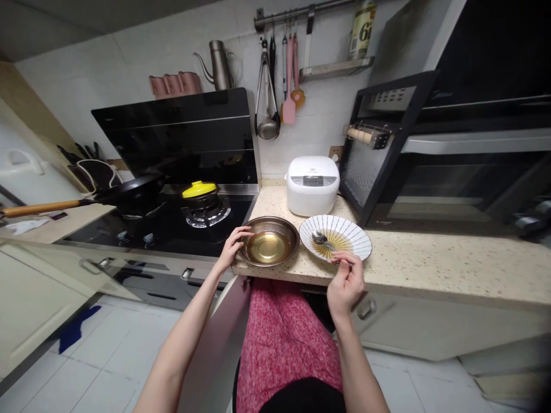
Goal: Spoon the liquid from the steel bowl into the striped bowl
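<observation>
On the counter's front edge stands a round metal bowl (290,241) with clear yellowish liquid in it. My left hand (232,248) grips its left rim, fingertips over the inside edge. Just to the right is a white striped plate (360,241) holding a shallow layer of yellowish liquid. A metal spoon (319,237) dips into that plate, its bowl end at the left of the plate. My right hand (346,280) pinches the spoon's handle over the plate's front rim.
A white rice cooker (313,186) stands behind the plate. Left on the gas hob are a small pot with a yellow lid (198,189) and a wok (136,192) with its wooden handle sticking out. A cabinet door (224,327) hangs open below the bowl. Ovens are at right.
</observation>
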Demonstrator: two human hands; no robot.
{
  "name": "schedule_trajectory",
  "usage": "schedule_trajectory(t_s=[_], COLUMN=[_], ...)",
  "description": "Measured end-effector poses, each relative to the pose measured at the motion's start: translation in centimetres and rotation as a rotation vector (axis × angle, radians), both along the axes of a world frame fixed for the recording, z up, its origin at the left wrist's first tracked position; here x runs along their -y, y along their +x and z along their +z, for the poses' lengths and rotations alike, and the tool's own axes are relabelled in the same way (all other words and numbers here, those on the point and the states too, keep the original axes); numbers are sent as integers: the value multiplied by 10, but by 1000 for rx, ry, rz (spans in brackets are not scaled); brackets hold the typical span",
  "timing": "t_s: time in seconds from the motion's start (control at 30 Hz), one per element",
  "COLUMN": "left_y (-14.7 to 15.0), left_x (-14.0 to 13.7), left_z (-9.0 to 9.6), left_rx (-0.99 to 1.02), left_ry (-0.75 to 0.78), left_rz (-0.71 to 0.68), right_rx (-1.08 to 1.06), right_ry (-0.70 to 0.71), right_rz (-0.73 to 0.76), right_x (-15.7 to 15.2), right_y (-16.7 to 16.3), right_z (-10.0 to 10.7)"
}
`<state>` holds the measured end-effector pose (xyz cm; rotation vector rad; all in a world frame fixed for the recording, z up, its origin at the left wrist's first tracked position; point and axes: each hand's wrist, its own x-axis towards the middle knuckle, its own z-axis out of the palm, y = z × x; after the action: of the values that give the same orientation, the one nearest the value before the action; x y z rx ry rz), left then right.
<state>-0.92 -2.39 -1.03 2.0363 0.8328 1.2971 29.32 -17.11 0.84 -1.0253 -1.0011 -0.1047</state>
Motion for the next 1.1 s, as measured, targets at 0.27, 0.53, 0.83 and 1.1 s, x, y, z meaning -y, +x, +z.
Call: schedule_trajectory(t_s=[0.27, 0.53, 0.83, 1.1], left_y=[0, 0, 0, 0], left_x=[-2, 0, -1, -1], left_z=[-1, 1, 0, 0], left_rx=[-9, 2, 13, 15], left_ry=[13, 5, 18, 14], left_rz=[1, 0, -15, -17], right_rx=[178, 198, 211, 145], right_ry=[26, 15, 26, 82], right_rz=[-49, -36, -51, 3], right_x=[-1, -2, -2, 1], right_y=[-1, -1, 1, -6], right_z=[-2, -6, -8, -1])
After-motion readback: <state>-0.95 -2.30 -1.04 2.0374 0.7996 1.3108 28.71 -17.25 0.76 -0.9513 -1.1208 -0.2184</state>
